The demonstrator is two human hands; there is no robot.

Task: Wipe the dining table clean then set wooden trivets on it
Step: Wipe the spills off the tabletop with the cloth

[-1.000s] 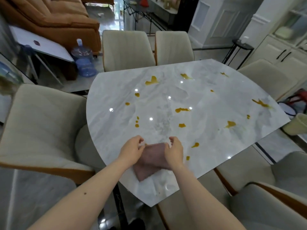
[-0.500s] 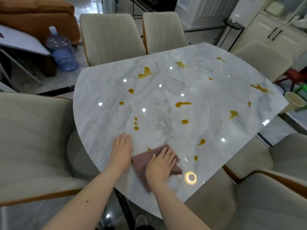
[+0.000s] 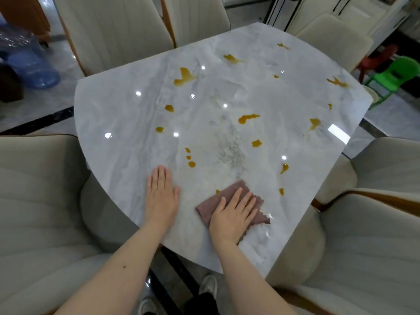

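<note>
The grey marble dining table (image 3: pixel 127 114) carries several amber spills, among them a large one (image 3: pixel 184 76) at the back and small drops (image 3: pixel 191 164) near my hands. A mauve cloth (image 3: pixel 229 192) lies on the near edge of the table. My right hand (image 3: pixel 231 214) presses flat on the cloth with straight fingers. To the left of the cloth my left hand (image 3: pixel 161 194) rests flat on the bare marble, fingers together. No trivets are in view.
Cream upholstered chairs ring the table: two at the back (image 3: pixel 113 30), one at the left (image 3: pixel 38 201), two at the right (image 3: pixel 368 237). A blue water jug (image 3: pixel 29 62) stands on the floor at far left. A green plastic stool (image 3: pixel 395 76) stands at far right.
Both hands had held the cloth together; now the left hand has let go and lies flat on the marble. The right hand has flattened on the cloth and slid it right.
</note>
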